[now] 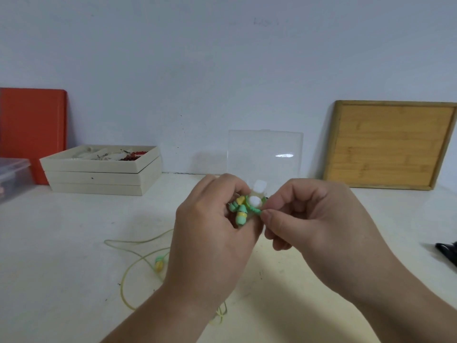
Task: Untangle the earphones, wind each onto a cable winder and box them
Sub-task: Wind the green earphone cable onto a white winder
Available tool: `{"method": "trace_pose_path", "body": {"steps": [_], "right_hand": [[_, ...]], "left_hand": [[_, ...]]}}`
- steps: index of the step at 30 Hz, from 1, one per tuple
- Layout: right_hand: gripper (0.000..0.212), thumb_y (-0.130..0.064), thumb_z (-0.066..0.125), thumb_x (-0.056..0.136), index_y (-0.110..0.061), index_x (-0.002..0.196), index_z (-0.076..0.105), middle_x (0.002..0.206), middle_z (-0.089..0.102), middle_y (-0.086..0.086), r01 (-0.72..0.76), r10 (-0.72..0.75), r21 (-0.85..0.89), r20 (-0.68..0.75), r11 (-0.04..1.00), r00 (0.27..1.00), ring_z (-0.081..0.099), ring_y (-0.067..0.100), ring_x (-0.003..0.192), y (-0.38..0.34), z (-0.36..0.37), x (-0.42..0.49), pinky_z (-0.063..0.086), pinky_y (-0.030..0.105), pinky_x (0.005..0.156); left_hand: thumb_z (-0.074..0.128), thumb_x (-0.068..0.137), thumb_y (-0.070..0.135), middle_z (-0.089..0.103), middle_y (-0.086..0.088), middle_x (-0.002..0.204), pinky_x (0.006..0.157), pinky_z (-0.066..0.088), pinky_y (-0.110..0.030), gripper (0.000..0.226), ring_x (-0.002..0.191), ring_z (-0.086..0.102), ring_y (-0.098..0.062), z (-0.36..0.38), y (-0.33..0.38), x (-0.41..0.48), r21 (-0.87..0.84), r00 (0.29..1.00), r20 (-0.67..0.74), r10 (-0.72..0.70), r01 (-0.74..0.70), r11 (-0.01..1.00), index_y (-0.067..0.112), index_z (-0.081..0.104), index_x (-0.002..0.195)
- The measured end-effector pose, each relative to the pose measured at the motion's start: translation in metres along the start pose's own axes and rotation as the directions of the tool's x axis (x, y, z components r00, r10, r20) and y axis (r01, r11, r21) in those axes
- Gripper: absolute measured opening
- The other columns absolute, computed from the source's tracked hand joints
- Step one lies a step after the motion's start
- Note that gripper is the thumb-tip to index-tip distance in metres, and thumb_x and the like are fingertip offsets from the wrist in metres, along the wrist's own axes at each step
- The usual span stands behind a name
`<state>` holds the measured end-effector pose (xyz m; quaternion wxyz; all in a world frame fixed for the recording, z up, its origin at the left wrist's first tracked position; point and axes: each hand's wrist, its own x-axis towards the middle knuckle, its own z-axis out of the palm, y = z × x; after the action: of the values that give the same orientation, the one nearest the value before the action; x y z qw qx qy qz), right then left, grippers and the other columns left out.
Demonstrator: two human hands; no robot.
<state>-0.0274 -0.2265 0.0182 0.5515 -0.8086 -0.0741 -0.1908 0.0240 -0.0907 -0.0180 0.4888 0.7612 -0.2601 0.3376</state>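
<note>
Both hands are raised over the table (74,243), meeting in the middle. The left hand (212,219) has its fingers curled round a small bundle: green earbuds (241,214) tucked against its fingertips, with a white-knobbed winder (254,201) poking out just above. The right hand (314,219) pinches the green cable (256,210) between thumb and forefinger, right beside the winder, its other fingers curled under. A yellow earphone (159,264) lies loose on the table below the left wrist, its cord looping about. A clear box (264,152) stands behind the hands at the wall.
</note>
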Motion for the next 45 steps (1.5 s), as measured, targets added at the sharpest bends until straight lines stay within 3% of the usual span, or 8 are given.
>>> {"method": "trace_pose_path", "body": {"steps": [11,19,22,26,30,36,41,45], "right_hand": [[0.017,-0.001,0.070,0.072,-0.014,0.061,0.071,0.048,0.059,-0.001,-0.007,0.007,-0.030,-0.009,1.000,1.000,0.043,0.007,0.043,0.002,0.000,0.002,0.034,0.017,0.042],[0.015,-0.003,0.068,0.076,-0.012,0.064,0.071,0.045,0.050,-0.006,-0.065,0.065,-0.010,-0.008,0.998,0.998,0.034,0.010,0.043,0.006,-0.009,0.006,0.028,0.015,0.039],[0.013,-0.009,0.067,0.076,-0.013,0.065,0.072,0.046,0.052,-0.004,-0.063,0.063,0.005,-0.004,0.998,0.998,0.029,0.007,0.039,0.005,-0.011,0.005,0.025,0.014,0.038],[0.006,-0.020,0.073,0.075,-0.016,0.070,0.071,0.049,0.054,-0.004,-0.043,0.043,0.026,-0.011,0.999,0.999,0.038,0.016,0.051,0.007,-0.011,0.006,0.033,0.031,0.050],[0.010,-0.015,0.069,0.082,-0.016,0.072,0.070,0.050,0.049,-0.002,-0.038,0.039,0.043,-0.040,0.998,0.998,0.038,0.020,0.054,0.010,-0.012,0.006,0.033,0.040,0.056],[0.018,-0.018,0.064,0.089,-0.019,0.071,0.068,0.051,0.055,-0.012,0.022,-0.021,-0.097,0.008,0.995,1.000,0.039,0.005,0.047,0.008,-0.012,0.007,0.033,0.013,0.044],[0.015,-0.015,0.066,0.089,-0.018,0.074,0.070,0.055,0.058,-0.010,0.031,-0.027,-0.115,0.037,0.993,0.999,0.039,0.003,0.045,0.009,-0.012,0.007,0.032,0.011,0.043],[0.014,-0.009,0.068,0.085,-0.017,0.072,0.070,0.054,0.057,-0.006,0.054,-0.048,-0.123,0.045,0.991,0.998,0.040,0.003,0.045,0.008,-0.011,0.005,0.032,0.011,0.043]], "left_hand": [[0.091,0.059,0.029,0.060,0.006,0.080,0.049,0.052,-0.038,0.044,0.067,0.067,-0.018,0.002,-0.001,0.001,-0.005,0.997,0.011,-0.080,0.080,0.997,0.025,0.049,0.072],[0.087,0.067,0.014,0.072,-0.007,0.077,0.058,0.058,-0.048,0.034,0.071,0.071,-0.035,-0.005,0.000,0.007,-0.387,0.936,0.270,-0.225,0.320,0.865,0.012,0.054,0.077],[0.079,0.069,0.014,0.072,-0.018,0.082,0.078,0.055,-0.065,0.025,0.079,0.067,-0.049,-0.006,-0.003,0.008,-0.484,0.897,0.356,-0.263,0.417,0.769,0.011,0.056,0.081],[0.075,0.070,0.011,0.064,-0.021,0.105,0.078,0.061,-0.048,0.021,0.080,0.072,-0.031,-0.002,-0.001,0.008,-0.540,0.891,0.355,-0.283,0.443,0.716,0.013,0.063,0.087],[0.075,0.071,0.014,0.068,-0.014,0.104,0.082,0.060,-0.051,0.020,0.084,0.074,-0.031,-0.003,-0.002,0.008,-0.530,0.908,0.312,-0.279,0.410,0.742,0.018,0.069,0.090],[0.067,0.076,0.009,0.067,-0.023,0.099,0.082,0.060,-0.049,0.007,0.088,0.072,-0.036,-0.001,-0.002,0.008,-0.588,0.919,0.268,-0.288,0.393,0.707,0.012,0.064,0.082],[0.062,0.086,0.010,0.070,-0.020,0.097,0.076,0.061,-0.040,0.008,0.089,0.071,-0.031,0.001,-0.002,0.009,-0.580,0.882,0.292,-0.370,0.471,0.665,0.012,0.065,0.092],[0.059,0.084,0.009,0.071,-0.017,0.100,0.081,0.060,-0.038,0.032,0.093,0.073,-0.026,0.003,-0.003,0.009,-0.552,0.854,0.320,-0.410,0.520,0.651,0.017,0.068,0.114]]}}
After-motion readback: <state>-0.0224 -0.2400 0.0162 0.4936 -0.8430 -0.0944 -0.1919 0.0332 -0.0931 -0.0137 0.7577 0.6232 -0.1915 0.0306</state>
